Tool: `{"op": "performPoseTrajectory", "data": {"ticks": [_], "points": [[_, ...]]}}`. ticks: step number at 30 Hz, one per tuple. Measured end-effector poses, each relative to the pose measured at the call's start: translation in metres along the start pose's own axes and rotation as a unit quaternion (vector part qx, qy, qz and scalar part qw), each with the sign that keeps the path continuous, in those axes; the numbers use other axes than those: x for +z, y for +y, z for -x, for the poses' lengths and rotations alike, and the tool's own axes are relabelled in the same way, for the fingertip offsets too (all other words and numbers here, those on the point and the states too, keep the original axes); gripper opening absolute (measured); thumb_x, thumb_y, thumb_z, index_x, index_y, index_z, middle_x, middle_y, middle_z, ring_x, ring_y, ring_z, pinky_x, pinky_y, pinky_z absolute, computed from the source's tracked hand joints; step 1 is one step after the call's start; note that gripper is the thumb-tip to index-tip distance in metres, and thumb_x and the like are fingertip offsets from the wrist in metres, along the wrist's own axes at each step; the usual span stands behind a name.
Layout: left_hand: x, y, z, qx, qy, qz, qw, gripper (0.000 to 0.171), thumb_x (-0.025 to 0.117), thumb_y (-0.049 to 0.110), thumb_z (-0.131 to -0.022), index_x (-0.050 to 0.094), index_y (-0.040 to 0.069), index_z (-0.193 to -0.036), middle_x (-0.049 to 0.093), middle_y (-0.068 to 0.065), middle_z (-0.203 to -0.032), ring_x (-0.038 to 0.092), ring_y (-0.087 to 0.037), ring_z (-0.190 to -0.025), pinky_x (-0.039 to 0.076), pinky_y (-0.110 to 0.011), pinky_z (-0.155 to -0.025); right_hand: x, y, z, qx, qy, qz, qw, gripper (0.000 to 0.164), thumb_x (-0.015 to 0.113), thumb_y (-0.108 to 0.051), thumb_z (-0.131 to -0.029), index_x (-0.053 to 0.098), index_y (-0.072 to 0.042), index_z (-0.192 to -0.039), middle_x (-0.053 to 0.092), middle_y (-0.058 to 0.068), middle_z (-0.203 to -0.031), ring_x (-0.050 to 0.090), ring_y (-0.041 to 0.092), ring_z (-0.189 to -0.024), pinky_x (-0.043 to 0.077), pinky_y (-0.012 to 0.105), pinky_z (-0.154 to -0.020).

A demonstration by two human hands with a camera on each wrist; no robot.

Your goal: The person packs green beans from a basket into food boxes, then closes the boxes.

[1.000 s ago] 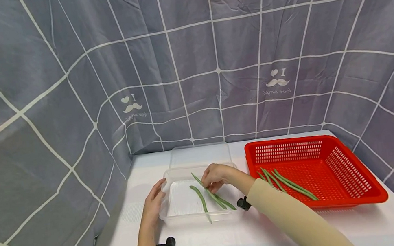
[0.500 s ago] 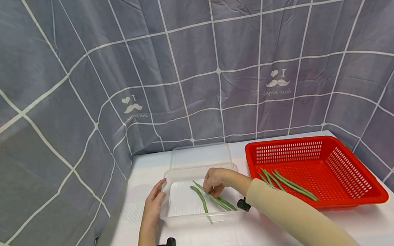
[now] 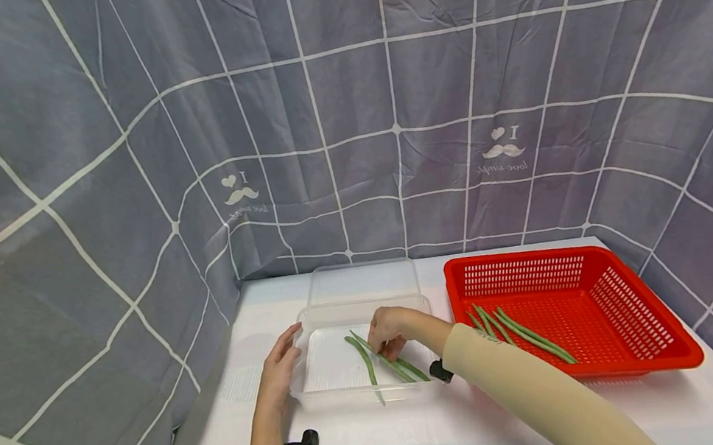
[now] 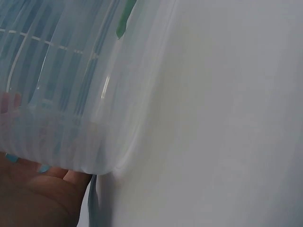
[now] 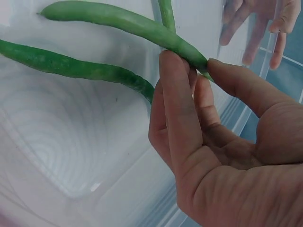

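Observation:
In the head view a clear plastic container [image 3: 330, 363] holds several green beans. My right hand [image 3: 392, 326] is inside it, and its thumb and fingertips pinch one end of a green bean [image 5: 128, 22]. A second green bean [image 5: 71, 67] lies beside it on the container floor, and a third green bean [image 3: 364, 359] lies to the left. My left hand [image 3: 277, 369] rests against the container's left wall with its fingers extended. Part of it shows through the wall in the left wrist view.
A red perforated basket [image 3: 634, 303] stands to the right, with several green beans [image 3: 534, 338] at its left side. Behind the container lies a clear lid [image 3: 361, 281]. A grey curtain [image 3: 363, 170] with white lines hangs behind the white table [image 3: 255, 428].
My right hand has come slightly down and nearer with the pinched bean, whose far end now lies lower in the container. My left hand stays at the left wall.

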State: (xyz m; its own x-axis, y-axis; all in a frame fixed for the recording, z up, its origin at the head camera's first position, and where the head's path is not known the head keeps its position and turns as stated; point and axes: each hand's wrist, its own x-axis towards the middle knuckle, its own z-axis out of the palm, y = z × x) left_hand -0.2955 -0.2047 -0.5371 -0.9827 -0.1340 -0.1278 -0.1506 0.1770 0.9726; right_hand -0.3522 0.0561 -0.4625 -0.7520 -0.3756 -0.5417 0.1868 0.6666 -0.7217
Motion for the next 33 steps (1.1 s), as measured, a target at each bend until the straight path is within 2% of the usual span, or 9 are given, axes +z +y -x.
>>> {"op": "performPoseTrajectory", "data": {"ticks": [3,6,14,22,28,33], "points": [[0.000,0.001,0.000,0.000,0.001,-0.003,1.0000,0.056,0.049,0.016,-0.103,0.050,0.028,-0.158,0.028,-0.017,-0.176,0.022,-0.044,-0.164,0.019,-0.072,-0.128,0.000,-0.001,0.000,-0.002,0.000,0.000,1.000,0.015,0.068,0.008,-0.090,0.066,-0.004,-0.080,0.064,0.007,-0.074,0.063,0.014,-0.059,0.065,0.031,-0.066],[0.000,0.001,0.000,0.001,0.000,-0.003,1.0000,0.056,0.049,0.016,-0.103,0.050,0.028,-0.158,0.028,-0.017,-0.176,0.021,-0.045,-0.164,0.018,-0.072,-0.128,-0.001,-0.002,0.000,-0.004,0.001,-0.003,1.000,0.009,0.067,0.009,-0.089,0.070,0.001,-0.089,0.065,0.007,-0.075,0.063,0.014,-0.060,0.064,0.029,-0.064],[0.000,-0.001,0.000,0.005,-0.003,-0.002,1.0000,0.055,0.048,0.015,-0.104,0.051,0.027,-0.157,0.028,-0.016,-0.176,0.020,-0.044,-0.164,0.017,-0.072,-0.129,-0.002,-0.004,0.002,-0.014,-0.005,-0.018,1.000,0.025,0.065,0.010,-0.091,0.071,0.012,-0.115,0.067,0.008,-0.077,0.064,0.012,-0.058,0.065,0.030,-0.066],[0.000,0.000,-0.001,-0.001,0.003,-0.002,1.0000,0.057,0.049,0.014,-0.102,0.052,0.027,-0.157,0.029,-0.017,-0.175,0.023,-0.044,-0.163,0.019,-0.071,-0.129,-0.009,-0.010,0.005,-0.049,-0.026,-0.052,0.997,0.023,0.064,0.005,-0.095,0.068,0.010,-0.117,0.067,0.006,-0.079,0.065,0.014,-0.068,0.064,0.028,-0.064],[-0.001,0.000,0.000,0.003,0.002,-0.005,1.0000,0.057,0.049,0.015,-0.103,0.050,0.027,-0.158,0.030,-0.017,-0.175,0.023,-0.045,-0.163,0.017,-0.072,-0.128,-0.028,-0.019,0.018,-0.074,-0.016,-0.093,0.993,0.010,0.064,0.000,-0.096,0.069,0.000,-0.105,0.070,0.008,-0.084,0.068,0.015,-0.070,0.065,0.030,-0.069],[0.000,0.001,0.001,0.005,-0.001,-0.005,1.0000,0.057,0.049,0.014,-0.103,0.050,0.026,-0.158,0.030,-0.017,-0.175,0.022,-0.045,-0.163,0.016,-0.072,-0.129,-0.046,-0.023,0.033,-0.085,-0.012,-0.126,0.988,0.017,0.063,-0.001,-0.095,0.068,0.001,-0.112,0.072,0.012,-0.091,0.070,0.015,-0.073,0.067,0.033,-0.076]]}}
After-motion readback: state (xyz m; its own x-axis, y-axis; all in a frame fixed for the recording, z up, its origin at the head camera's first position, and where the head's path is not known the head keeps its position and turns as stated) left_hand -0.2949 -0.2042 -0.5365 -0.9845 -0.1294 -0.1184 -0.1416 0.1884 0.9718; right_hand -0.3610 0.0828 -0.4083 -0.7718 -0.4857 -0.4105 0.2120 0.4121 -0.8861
